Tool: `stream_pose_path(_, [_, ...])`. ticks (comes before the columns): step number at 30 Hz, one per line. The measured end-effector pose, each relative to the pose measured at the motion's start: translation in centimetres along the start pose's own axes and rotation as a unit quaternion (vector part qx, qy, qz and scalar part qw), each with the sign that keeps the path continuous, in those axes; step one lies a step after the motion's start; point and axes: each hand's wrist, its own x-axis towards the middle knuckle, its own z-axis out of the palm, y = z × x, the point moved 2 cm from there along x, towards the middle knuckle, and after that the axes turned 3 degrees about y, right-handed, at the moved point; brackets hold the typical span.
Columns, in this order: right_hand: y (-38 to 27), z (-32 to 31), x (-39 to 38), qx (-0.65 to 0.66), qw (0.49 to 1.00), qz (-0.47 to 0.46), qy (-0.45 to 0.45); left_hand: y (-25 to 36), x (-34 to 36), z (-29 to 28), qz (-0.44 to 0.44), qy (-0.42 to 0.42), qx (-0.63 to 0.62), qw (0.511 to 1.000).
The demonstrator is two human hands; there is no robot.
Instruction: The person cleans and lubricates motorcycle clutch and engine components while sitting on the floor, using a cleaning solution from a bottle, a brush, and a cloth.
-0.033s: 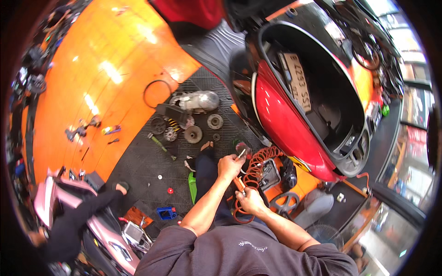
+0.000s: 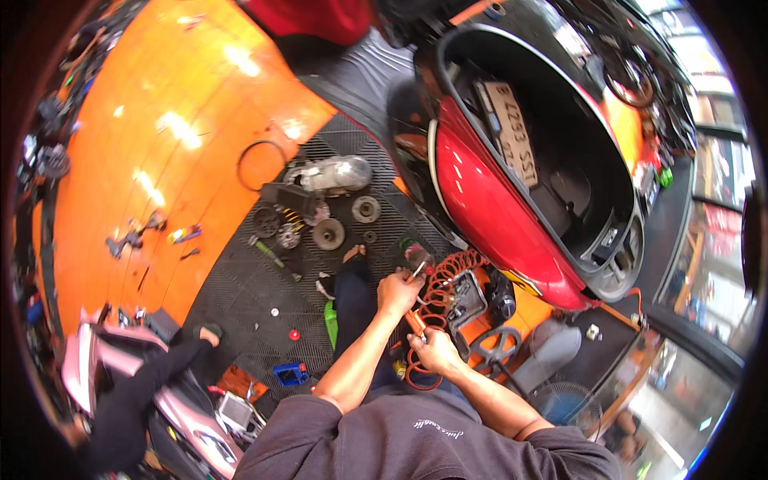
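My left hand (image 2: 398, 293) is closed on a small silver metal part (image 2: 420, 266) that sticks out past the fingers. Just below and to its right, my right hand (image 2: 438, 350) grips an orange air blow gun (image 2: 415, 323), its upper end near my left hand. A coiled orange-red air hose (image 2: 442, 282) loops beside and under both hands. Past my hands, removed scooter parts lie on the black ribbed mat: a round metal disc (image 2: 329, 234), a smaller ring-shaped disc (image 2: 366, 210), a long metal casing (image 2: 340, 174) and a yellow spring (image 2: 293, 217).
A red scooter (image 2: 500, 212) with its under-seat storage exposed fills the right. A black belt (image 2: 262, 166) crosses the orange floor's edge. A tray (image 2: 467, 298) and a spoked wheel (image 2: 494, 346) lie right of my hands. At lower left, a person (image 2: 132, 400) is beside a pink scooter (image 2: 188, 412).
The whole view has shifted slightly, so the floor parts and red scooter sit a little further left and up. Both hands keep nearly the same place and hold the same things.
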Motion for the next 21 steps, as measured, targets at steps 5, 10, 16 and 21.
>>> stream_pose_path(5, [2.1, 2.1, 4.4, 0.125, 0.992, 0.006, -0.020, -3.6, 2.3, 4.8, -0.009, -0.110, -0.046, 0.993])
stream_pose_path(10, [3.5, 2.0, 4.4, 0.498, 0.845, 0.125, -0.150, -5.1, 1.2, 8.3, -0.021, -0.223, -0.202, 0.954])
stream_pose_path(16, [13.1, 5.1, 9.0, 0.177, 0.913, 0.024, 0.368, -6.0, 3.2, 16.3, 0.106, -0.402, 0.076, 0.907])
stream_pose_path(21, [19.4, 6.4, 19.6, 0.070, 0.887, -0.043, 0.454, -9.6, 8.3, 22.8, 0.101, -0.467, -0.044, 0.878])
